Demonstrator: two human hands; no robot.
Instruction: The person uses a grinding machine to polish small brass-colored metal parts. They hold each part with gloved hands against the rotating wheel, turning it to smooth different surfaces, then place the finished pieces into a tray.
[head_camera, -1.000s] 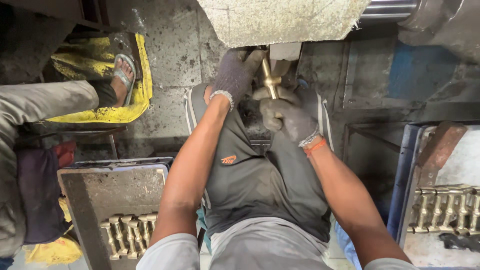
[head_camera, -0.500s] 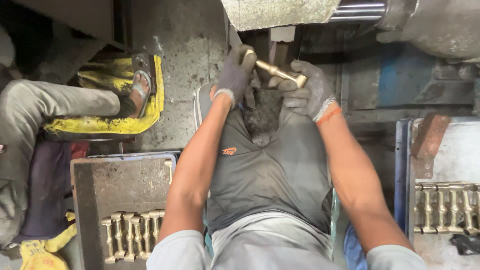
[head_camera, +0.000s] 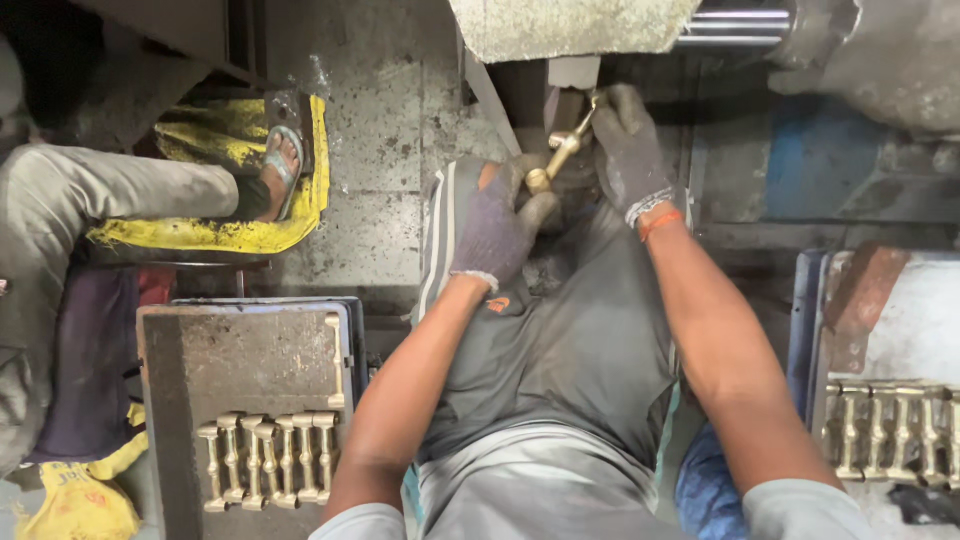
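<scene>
Brass fitting (head_camera: 560, 150) aslant between gloved hands, tip up-right.

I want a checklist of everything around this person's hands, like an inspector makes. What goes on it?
Surface: stained concrete floor.
Job's things: brass fitting gripped at both ends, angled up toward the machine block.
Clutter: row of brass pieces on the left tray; another row on the right tray.
Hands: left hand and right hand, both in grey gloves, both closed on the fitting.
Cables: nothing seen.
Surroundings: another person's sandalled foot on a yellow mat.
</scene>
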